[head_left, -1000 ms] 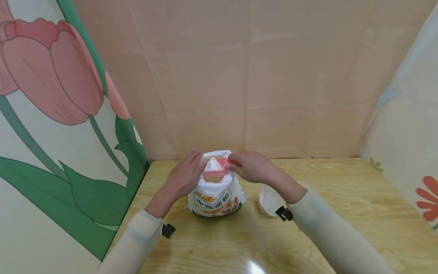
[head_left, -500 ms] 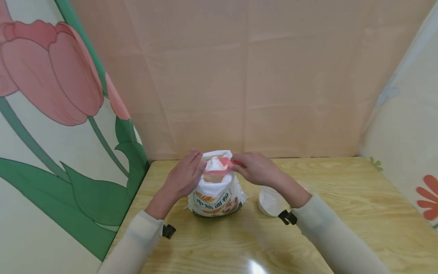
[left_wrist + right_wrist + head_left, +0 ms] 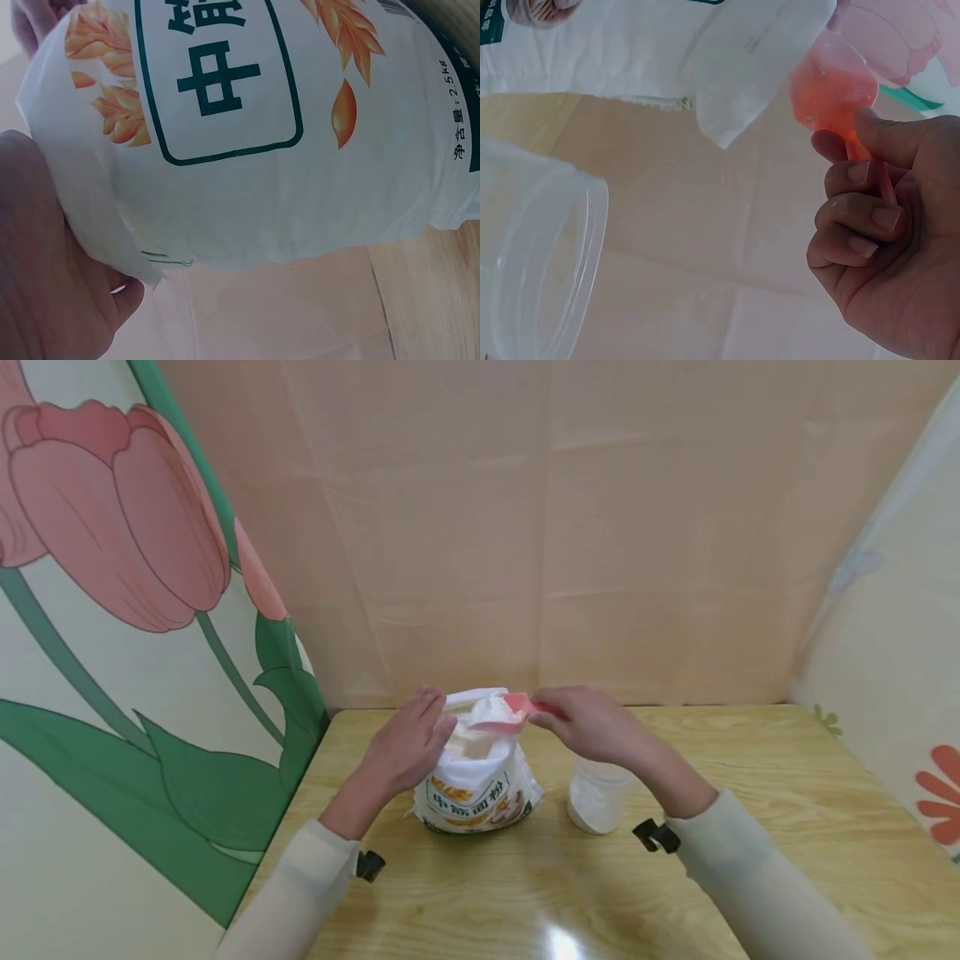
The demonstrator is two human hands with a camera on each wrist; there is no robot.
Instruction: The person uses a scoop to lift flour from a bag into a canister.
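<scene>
A white flour bag [image 3: 480, 793] stands upright with its mouth open and flour showing inside. My left hand [image 3: 405, 739] holds the left side of its rim, with the thumb lying at the opening; in the left wrist view that hand [image 3: 45, 255] is against the bag's upper edge. In my right hand [image 3: 588, 718] is the handle of a pink scoop [image 3: 498, 725], heaped with white flour, over the right part of the bag mouth. The right wrist view shows the fingers curled round the handle and the translucent bowl of the scoop [image 3: 832, 86] just off the bag's edge.
A clear plastic jar [image 3: 596, 802], open at the top, stands right of the bag, below my right forearm. All stand on a wood-grain table [image 3: 750, 793]. A beige cloth wall [image 3: 600, 527] rises behind it, and a flower-printed wall [image 3: 150, 693] borders its left side.
My right hand has moved to the right and slightly up, lifting the loaded scoop from inside the bag to its right rim. The left hand and bag have hardly moved. More of the jar shows.
</scene>
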